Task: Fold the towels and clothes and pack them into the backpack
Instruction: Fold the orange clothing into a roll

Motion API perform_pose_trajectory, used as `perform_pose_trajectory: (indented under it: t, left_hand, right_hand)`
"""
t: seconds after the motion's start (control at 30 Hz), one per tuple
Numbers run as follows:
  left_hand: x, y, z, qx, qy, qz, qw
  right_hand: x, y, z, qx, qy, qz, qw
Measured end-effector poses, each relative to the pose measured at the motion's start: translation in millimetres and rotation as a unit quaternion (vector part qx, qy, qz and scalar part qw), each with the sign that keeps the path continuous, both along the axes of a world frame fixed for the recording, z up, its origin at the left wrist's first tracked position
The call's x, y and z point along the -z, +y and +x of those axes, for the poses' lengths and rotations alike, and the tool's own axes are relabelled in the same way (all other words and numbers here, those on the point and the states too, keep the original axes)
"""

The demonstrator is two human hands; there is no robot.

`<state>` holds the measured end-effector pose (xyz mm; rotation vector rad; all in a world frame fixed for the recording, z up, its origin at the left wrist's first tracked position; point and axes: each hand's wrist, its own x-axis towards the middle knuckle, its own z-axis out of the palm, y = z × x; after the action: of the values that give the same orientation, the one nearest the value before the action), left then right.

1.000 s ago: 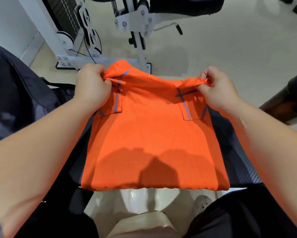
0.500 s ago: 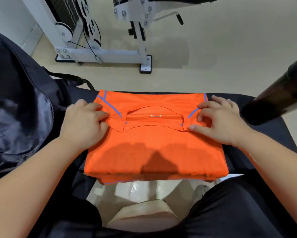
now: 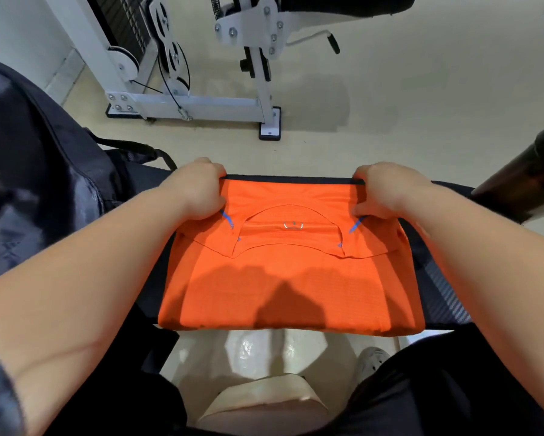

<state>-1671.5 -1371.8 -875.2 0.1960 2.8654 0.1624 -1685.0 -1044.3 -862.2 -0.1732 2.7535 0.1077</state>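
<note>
found folded orange shirt lying flat on black counter, directly ahead of the seated person. noted long axis running left to right, collar toward the far edge, neck opening facing up, folded lower edge toward the near side and about level with the counter's near rim. recorded left hand clenched on the shirt's far left corner and right hand clenched on its far right corner, fingers curled into the cloth beside blue shoulder trim. cannot confirm whether fingertips reach beneath the fold, being hidden by knuckles. logged dark backpack just beside the counter at left, strap trailing toward the far edge. logged dark cylinder, tilted, near the counter's far right corner, apart from the shirt. sighted white gym machine frame beyond the counter on beige floor, with cable and pulleys on its left upright. sighted pale shoe on glossy floor below the near edge, between dark-clad legs.
</note>
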Motion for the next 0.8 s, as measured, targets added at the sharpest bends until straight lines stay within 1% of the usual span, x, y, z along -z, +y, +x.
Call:
perform_pose_trajectory:
  t: [0.1, 0.23, 0.3, 0.4, 0.47, 0.53, 0.6, 0.63, 0.7, 0.77, 0.8]
  left_hand:
    - [-10.1, 1.9, -8.0, 0.005, -0.032, -0.025, 0.999]
    - [-16.5, 3.6, -5.0, -0.027, -0.078, -0.009, 0.997]
    - [-16.6, 4.2, -1.7, -0.047, -0.096, 0.019, 0.994]
    - [-15.9, 3.7, 3.2, -0.064, -0.094, 0.061, 0.992]
    - [-13.1, 2.8, 6.7, -0.097, -0.105, 0.122, 0.982]
    - [-10.5, 2.2, 8.7, -0.126, -0.118, 0.17, 0.97]
    - [-9.2, 2.0, 7.4, -0.136, -0.12, 0.187, 0.965]
    - [-8.4, 1.5, 5.4, -0.137, -0.115, 0.19, 0.965]
    - [-5.6, -0.9, -1.2, -0.133, -0.084, 0.181, 0.971]
    - [-2.7, -3.3, -10.4, -0.118, -0.02, 0.146, 0.982]
    - [-2.0, -4.2, -15.5, -0.115, 0.012, 0.132, 0.984]
  right_hand:
    - [-3.2, 3.4, -5.1, 0.014, -0.025, 0.005, 1.0]
    - [-3.0, 6.7, -3.5, 0.003, -0.057, -0.017, 0.998]
    - [-3.1, 8.4, -0.5, 0.002, -0.058, -0.039, 0.998]
    - [-2.3, 9.9, 3.9, -0.014, -0.045, -0.062, 0.997]
    - [-3.2, 11.6, 6.5, -0.026, -0.033, -0.089, 0.995]
    - [-5.6, 12.8, 7.9, -0.012, -0.036, -0.123, 0.992]
    - [-8.7, 12.1, 7.7, 0.014, -0.062, -0.159, 0.985]
    - [-9.3, 11.2, 6.7, 0.023, -0.073, -0.165, 0.983]
    - [-8.1, 8.9, 1.0, 0.017, -0.064, -0.138, 0.988]
    - [-5.2, 7.0, -7.9, 0.004, -0.012, -0.102, 0.995]
    - [-4.0, 5.7, -13.2, 0.011, 0.01, -0.105, 0.994]
